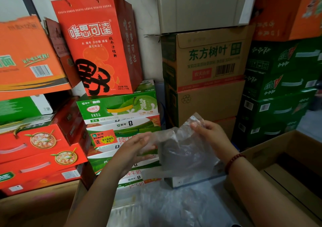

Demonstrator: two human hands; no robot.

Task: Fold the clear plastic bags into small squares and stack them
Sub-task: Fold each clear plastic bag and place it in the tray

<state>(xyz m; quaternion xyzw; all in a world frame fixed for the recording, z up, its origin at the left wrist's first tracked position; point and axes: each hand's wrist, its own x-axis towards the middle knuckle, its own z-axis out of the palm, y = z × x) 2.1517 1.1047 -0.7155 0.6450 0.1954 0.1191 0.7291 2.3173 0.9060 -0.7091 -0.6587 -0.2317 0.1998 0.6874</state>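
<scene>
A clear plastic bag [184,150] hangs in the air in front of me, held up between both hands. My left hand [134,148] pinches its left edge with the fingers pointing right. My right hand [209,132] grips its upper right corner, where the plastic is crumpled; a red bead bracelet sits on that wrist. Below the hands, more clear plastic bags [174,207] lie spread flat on a low surface, their edges hard to tell apart.
Stacked drink cartons wall in the space: red and orange boxes [38,148] at left, a tall red gift bag [97,45], green milk boxes [118,108], brown cartons [205,80] behind, green boxes [278,94] at right. An open cardboard box [285,167] stands at the lower right.
</scene>
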